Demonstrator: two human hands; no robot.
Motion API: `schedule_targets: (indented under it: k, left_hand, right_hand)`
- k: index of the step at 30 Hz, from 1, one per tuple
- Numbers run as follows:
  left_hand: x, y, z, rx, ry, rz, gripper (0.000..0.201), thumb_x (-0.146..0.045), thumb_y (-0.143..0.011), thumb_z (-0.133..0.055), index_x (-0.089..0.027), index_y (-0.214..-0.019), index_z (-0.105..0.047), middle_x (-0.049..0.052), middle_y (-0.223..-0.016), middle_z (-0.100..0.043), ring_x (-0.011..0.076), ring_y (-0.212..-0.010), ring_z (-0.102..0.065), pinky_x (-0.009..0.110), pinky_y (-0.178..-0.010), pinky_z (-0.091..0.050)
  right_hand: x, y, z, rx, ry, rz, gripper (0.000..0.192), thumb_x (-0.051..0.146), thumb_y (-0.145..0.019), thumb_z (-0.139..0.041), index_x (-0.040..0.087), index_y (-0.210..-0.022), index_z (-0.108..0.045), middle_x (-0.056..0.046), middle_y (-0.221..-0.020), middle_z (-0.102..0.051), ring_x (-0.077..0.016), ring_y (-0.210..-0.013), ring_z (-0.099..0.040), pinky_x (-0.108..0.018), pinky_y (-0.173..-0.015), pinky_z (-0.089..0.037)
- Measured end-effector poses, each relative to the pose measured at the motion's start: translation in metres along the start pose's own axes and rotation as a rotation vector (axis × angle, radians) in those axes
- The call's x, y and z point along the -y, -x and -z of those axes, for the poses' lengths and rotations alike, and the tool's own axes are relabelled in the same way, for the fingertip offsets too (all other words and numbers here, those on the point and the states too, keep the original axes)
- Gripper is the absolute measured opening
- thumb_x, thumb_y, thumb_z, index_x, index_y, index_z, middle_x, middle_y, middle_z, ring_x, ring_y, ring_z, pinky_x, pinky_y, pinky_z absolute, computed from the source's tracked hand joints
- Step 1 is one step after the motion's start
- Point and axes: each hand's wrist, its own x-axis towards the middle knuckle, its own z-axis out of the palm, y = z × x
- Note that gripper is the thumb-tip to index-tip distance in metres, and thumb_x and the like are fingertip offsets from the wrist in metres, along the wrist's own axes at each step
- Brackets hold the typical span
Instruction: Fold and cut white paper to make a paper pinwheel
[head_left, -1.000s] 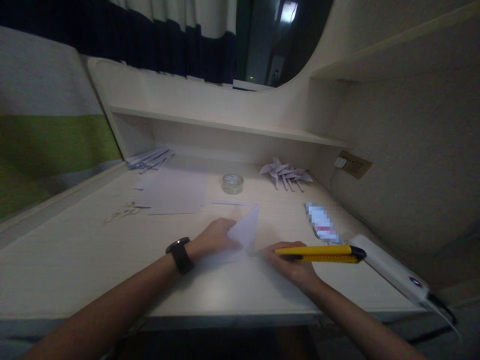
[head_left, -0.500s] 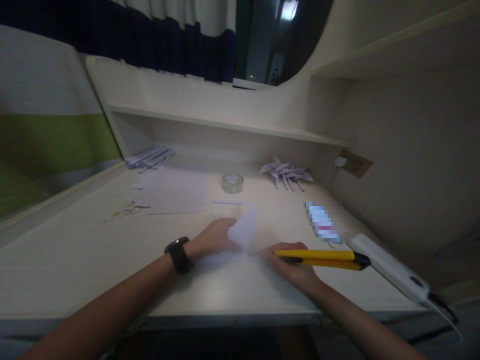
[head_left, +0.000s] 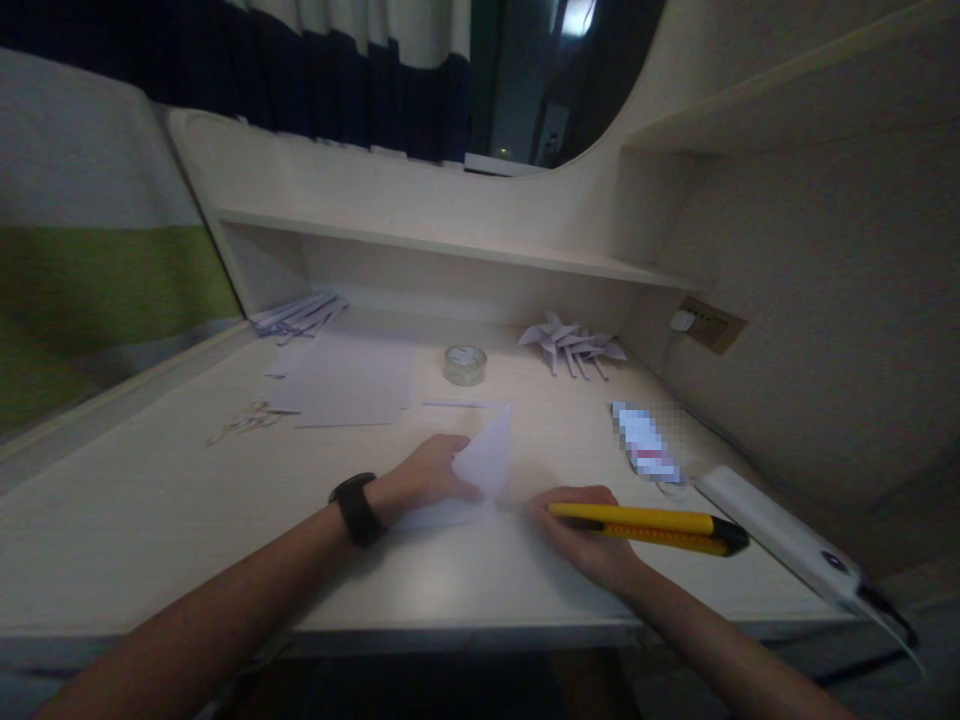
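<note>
My left hand (head_left: pixel 431 475), with a dark watch on its wrist, is closed on a folded sheet of white paper (head_left: pixel 489 458). One corner of the paper stands up, and its lower part lies on the desk. Just right of it, my right hand (head_left: pixel 581 540) grips a yellow utility knife (head_left: pixel 652 522), its black end pointing right. The fingertips and the knife's tip are blurred near the paper's edge, so I cannot tell whether the blade touches it. Behind the paper lies a thin rolled paper stick (head_left: pixel 454 404).
A roll of clear tape (head_left: pixel 465 366) sits mid-desk. Paper pinwheels (head_left: pixel 566 345) lie back right, near a phone (head_left: pixel 645 442) and a white power strip (head_left: pixel 780 540). At left are paper sheets (head_left: pixel 352 375), paper sticks (head_left: pixel 296 318) and rubber bands (head_left: pixel 244 420).
The knife's rear end has dipped slightly and shifted a little right. The raised paper corner has moved slightly left; both hands stay almost in place.
</note>
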Motion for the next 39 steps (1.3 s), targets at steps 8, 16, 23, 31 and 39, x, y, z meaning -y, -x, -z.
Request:
schedule_targets:
  k: [8,16,23,31,39]
  left_hand:
    - [-0.003,0.002,0.001,0.006,0.053,0.005,0.045,-0.029,-0.056,-0.073,-0.011,-0.097,-0.068,0.008,-0.092,-0.070,0.0242,-0.080,-0.062,0.032,-0.070,-0.044]
    - [0.001,-0.001,0.001,0.038,0.060,-0.009,0.043,-0.029,-0.058,-0.073,-0.011,-0.096,-0.069,0.009,-0.093,-0.070,0.0238,-0.080,-0.062,0.032,-0.069,-0.045]
    - [-0.006,0.002,0.004,0.054,0.080,0.039,0.041,-0.029,-0.057,-0.073,-0.009,-0.093,-0.069,0.009,-0.091,-0.070,0.0234,-0.077,-0.061,0.030,-0.065,-0.044]
    - [-0.009,0.003,0.004,0.069,0.076,0.025,0.038,-0.028,-0.058,-0.072,-0.009,-0.091,-0.069,0.008,-0.087,-0.070,0.0225,-0.075,-0.061,0.029,-0.064,-0.043]
    - [-0.012,0.004,0.006,0.080,0.095,0.045,0.038,-0.028,-0.058,-0.071,-0.008,-0.091,-0.069,0.009,-0.088,-0.070,0.0226,-0.075,-0.061,0.030,-0.065,-0.044]
  right_hand:
    - [-0.004,0.001,0.000,0.006,0.025,0.017,0.023,0.037,-0.082,-0.057,0.021,-0.072,-0.070,-0.003,-0.067,-0.070,-0.0168,-0.059,-0.065,-0.029,-0.058,-0.055]
    - [-0.004,0.001,0.000,0.016,-0.025,0.010,0.021,0.037,-0.081,-0.058,0.021,-0.074,-0.071,-0.003,-0.069,-0.071,-0.0171,-0.061,-0.066,-0.031,-0.061,-0.057]
    - [-0.003,0.002,0.001,0.024,-0.103,-0.015,0.019,0.038,-0.081,-0.060,0.025,-0.076,-0.072,-0.004,-0.071,-0.072,-0.0201,-0.063,-0.067,-0.034,-0.063,-0.057]
    - [-0.005,0.002,0.000,0.023,-0.078,-0.023,0.021,0.038,-0.081,-0.059,0.022,-0.074,-0.072,-0.004,-0.071,-0.072,-0.0204,-0.064,-0.067,-0.037,-0.066,-0.056]
    - [-0.004,0.001,0.000,0.027,-0.073,-0.011,0.018,0.034,-0.081,-0.060,0.022,-0.074,-0.071,-0.003,-0.070,-0.071,-0.0176,-0.063,-0.066,-0.032,-0.065,-0.056]
